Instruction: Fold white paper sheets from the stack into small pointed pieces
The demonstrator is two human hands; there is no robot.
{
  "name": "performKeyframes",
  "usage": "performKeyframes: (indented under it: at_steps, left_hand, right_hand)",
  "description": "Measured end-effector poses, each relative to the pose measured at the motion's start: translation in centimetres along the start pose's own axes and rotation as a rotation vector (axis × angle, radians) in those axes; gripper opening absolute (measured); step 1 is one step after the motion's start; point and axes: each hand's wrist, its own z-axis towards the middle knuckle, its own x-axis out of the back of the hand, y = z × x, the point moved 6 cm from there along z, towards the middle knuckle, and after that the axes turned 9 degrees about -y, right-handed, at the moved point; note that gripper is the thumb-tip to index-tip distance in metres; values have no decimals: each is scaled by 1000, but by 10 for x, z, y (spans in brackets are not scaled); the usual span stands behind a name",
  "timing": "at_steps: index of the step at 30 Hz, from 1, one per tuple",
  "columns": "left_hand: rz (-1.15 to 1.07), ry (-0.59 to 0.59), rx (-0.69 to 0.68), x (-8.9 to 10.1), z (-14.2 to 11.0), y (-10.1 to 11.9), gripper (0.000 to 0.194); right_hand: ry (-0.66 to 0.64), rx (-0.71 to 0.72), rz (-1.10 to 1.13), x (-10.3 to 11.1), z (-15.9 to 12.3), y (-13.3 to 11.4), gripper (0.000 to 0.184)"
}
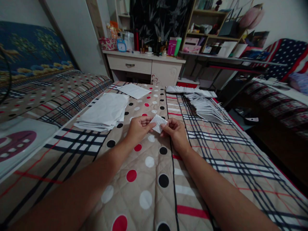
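A: Where was the small, square, white paper piece with grey print (159, 122)?

B: At the centre of our clock, over the beige quilted bedspread with red, black and white dots (145, 163). The bare left hand (139, 129) was at 9 o'clock from it, the bare right hand (176, 133) between 3 and 4.

A: And the fingers?

B: The left thumb and fingers were clamped on its left side; the right thumb and fingertips pinched its right side.

A: Other paper nearby?

B: A thick pile of large white sheets (103, 110) lay between 9 and 10 o'clock, a flat white rectangular sheet (135, 91) at 11, a long white row of packed paper (191, 91) between 1 and 2, and a fanned stack of thin white paper pieces (205, 109) between 2 and 3.

A: Any containers?

B: At 12 o'clock, a cream dressing table (167, 72) had its drawer (130, 66) closed, contents hidden. At 1 o'clock, an open light-wood cubby shelf (207, 12) held a pink-and-white box (192, 45) in a lower compartment. At 9 o'clock lay a white package with a purple oval print (24, 141); I couldn't tell what it contained.
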Motion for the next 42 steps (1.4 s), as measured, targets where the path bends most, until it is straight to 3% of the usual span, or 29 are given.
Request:
performKeyframes:
  at_steps: [6,11,17,20,24,28,31,36,42]
  left_hand:
    - [69,3,82,-2,0,0,22]
    - [113,61,143,2,-1,-2,11]
    - [127,64,163,5,-2,0,16]
    - [180,34,175,6,-1,0,14]
    - [272,-45,109,5,2,2,18]
    - [400,-177,-34,-4,1,8,29]
    - [504,-204,-63,-10,0,8,38]
    - [647,-36,-15,-5,3,3,49]
    - [727,217,-19,9,8,6,48]
  right_hand:
    - [-32,-3,-100,-5,-1,1,32]
    - [-84,-109,-108,-6,-1,8,32]
    - [-6,-29,-505,2,0,4,35]
    - [-24,-14,-561,4,1,6,36]
    - [-74,-20,-544,4,2,9,37]
    - [-217,-54,-523,-3,0,12,39]
    - [-292,-70,-496,-9,-1,13,38]
    - [-303,-19,-472,-17,-3,6,39]
    - [-283,190,-712,-34,-15,-16,39]
